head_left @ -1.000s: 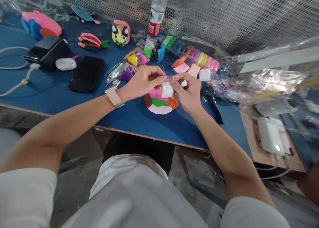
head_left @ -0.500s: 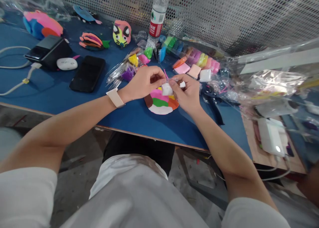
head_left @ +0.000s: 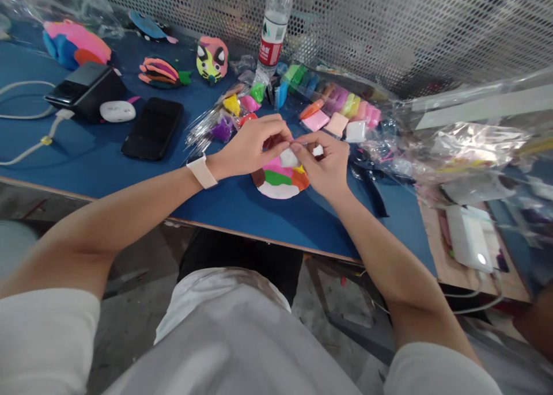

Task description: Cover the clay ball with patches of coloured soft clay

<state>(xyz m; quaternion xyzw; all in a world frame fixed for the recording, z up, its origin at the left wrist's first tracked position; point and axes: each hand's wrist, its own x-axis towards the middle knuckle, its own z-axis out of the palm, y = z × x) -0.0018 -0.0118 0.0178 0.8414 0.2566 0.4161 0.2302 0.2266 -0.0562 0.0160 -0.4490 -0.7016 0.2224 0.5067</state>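
Observation:
My left hand [head_left: 261,144], with a pale band [head_left: 201,172] on its wrist, is closed in a pinch at the top of a small clear bag of white clay [head_left: 288,158]. Meeting it fingertip to fingertip, my right hand [head_left: 325,162] pinches the same bag. A bit of white [head_left: 318,150] shows among the right fingers; what it is I cannot make out. Below both hands a round clay piece [head_left: 279,179] in pink, green, orange, brown and white lies on the blue table. Its far part is hidden by my hands and the bag.
Behind the hands are colored clay packets [head_left: 337,121] and a water bottle [head_left: 273,32]. A phone [head_left: 152,129], a white mouse [head_left: 117,111] and a clay animal face [head_left: 211,60] lie leftward. Dark-handled pliers [head_left: 372,187] and a white charger [head_left: 469,236] are at right.
Both hands have drawn closer at the bag's top, and the fingertips now nearly cover the pink strip that stuck up there. The round clay piece stays in place.

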